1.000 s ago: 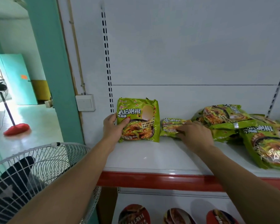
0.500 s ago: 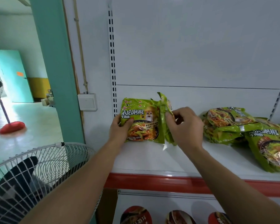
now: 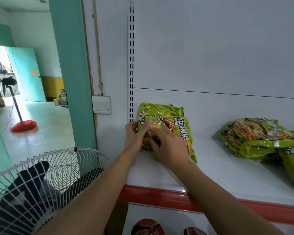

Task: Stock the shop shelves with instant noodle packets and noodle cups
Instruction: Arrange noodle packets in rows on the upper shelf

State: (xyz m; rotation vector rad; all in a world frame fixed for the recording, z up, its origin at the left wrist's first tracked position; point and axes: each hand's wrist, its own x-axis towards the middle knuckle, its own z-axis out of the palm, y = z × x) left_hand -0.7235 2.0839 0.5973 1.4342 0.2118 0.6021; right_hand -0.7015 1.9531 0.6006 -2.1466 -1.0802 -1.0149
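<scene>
Two green instant noodle packets stand at the far left of the white shelf [image 3: 227,173]. The back packet [image 3: 159,110] leans on the rear panel. The front packet [image 3: 182,131] is tilted in front of it, its lower part hidden by my hands. My left hand [image 3: 136,134] grips the packets' left edge. My right hand [image 3: 168,146] presses on the front packet with its fingers curled on it. A loose pile of green packets [image 3: 255,138] lies at the right of the shelf. Red noodle cups [image 3: 147,227] show on the shelf below.
A white caged floor fan [image 3: 41,180] stands close at the lower left, beside the shelf's red front edge [image 3: 159,195]. A wall switch [image 3: 101,104] and teal pillar [image 3: 70,73] are to the left. Another fan on a red base [image 3: 23,125] stands in the far room.
My right hand has brought a second packet from its upright edge-on hold to the left and laid it against the front of the first one. My left hand stayed at the packets' left edge.
</scene>
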